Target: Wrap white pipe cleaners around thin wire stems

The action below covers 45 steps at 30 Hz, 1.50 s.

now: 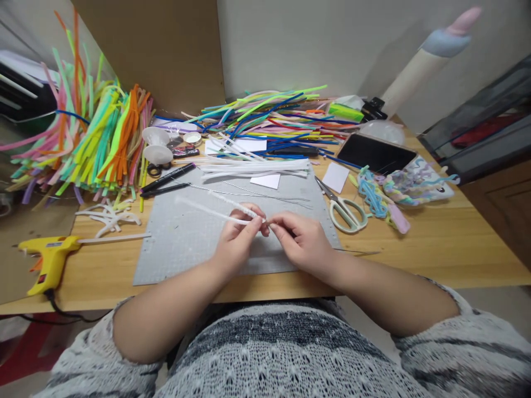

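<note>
We pinch fuzzy white pipe cleaners (232, 210): left hand (237, 241), right hand (302, 240) fingertips pressed together, possibly around thin wire, over grey mat (174, 243).

Upper white pipe cleaner (238, 205): fuzzy, thin, straight, slanting over middle of grey cutting mat (174, 254). Lower white pipe cleaner (211, 213): longer, just beside it, reaching further left. Near ends meet above mat's front middle, pinched by left hand (238, 240) and right hand (302, 240).

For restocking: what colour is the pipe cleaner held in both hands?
White. The pipe cleaner shows best in the head view, over the grey mat.
</note>
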### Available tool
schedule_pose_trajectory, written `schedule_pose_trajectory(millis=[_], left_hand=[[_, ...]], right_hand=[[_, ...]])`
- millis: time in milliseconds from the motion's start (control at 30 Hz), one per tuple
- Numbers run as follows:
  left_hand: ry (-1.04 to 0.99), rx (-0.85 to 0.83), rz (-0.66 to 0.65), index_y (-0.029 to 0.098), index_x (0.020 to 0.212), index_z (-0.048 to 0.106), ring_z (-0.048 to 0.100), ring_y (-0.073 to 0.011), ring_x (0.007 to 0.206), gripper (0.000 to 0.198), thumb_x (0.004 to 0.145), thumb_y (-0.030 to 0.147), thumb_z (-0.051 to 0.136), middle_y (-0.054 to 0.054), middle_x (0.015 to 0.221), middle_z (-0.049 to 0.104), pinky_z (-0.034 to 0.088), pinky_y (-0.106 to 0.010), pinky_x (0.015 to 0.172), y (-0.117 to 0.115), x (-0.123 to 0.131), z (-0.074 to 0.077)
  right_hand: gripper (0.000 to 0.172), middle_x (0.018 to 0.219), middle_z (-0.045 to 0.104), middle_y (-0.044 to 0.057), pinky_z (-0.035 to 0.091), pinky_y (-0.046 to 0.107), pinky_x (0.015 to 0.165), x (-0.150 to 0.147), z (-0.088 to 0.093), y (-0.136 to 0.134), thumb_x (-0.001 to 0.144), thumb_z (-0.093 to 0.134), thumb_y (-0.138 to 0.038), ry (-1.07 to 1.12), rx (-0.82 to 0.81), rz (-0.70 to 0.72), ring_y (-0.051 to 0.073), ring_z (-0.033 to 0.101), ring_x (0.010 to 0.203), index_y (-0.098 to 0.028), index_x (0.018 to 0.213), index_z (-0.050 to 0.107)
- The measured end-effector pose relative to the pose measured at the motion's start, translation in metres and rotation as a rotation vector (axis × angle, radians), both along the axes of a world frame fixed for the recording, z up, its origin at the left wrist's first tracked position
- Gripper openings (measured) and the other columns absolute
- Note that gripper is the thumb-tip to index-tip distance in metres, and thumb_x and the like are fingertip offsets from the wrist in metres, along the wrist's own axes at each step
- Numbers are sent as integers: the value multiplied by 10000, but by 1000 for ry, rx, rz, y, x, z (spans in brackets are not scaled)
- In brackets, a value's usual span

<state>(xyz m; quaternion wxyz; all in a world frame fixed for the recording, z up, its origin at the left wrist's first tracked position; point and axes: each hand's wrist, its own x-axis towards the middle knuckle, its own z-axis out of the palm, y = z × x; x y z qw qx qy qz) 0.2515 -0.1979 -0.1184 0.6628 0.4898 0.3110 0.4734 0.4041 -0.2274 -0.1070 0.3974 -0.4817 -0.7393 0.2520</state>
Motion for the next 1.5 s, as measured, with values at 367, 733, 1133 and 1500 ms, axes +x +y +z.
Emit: schedule_pose_trajectory(millis=[367,733,1133,1500], left_hand=[[-131,-687,-166,107,666,561,511,-42,490,216,681,254,719,1,605,556,391,-140,439,11,1,3],[-85,-516,-65,111,732,667,513,-50,538,139,611,135,731,-8,624,612,415,-157,506,12,-2,6],[23,-111,-28,193,785,710,568,-100,709,128,658,190,732,-6,819,661,436,-241,688,10,-3,0],[-98,-178,-282,160,655,513,464,-97,675,268,734,375,653,4,751,457,393,-230,618,4,-1,4]], right_hand=[[163,799,686,34,463,232,642,8,-2,5,847,488,-147,-175,242,-63,118,619,683,-161,945,616],[239,819,704,43,453,252,635,11,0,5,847,462,-143,-461,295,2,145,637,717,-163,1005,641],[137,762,686,12,460,224,631,7,3,8,851,516,-194,34,-38,7,104,606,666,-167,871,650],[152,726,686,11,448,222,614,2,-1,5,849,516,-219,24,-122,38,103,608,644,-169,850,659]])
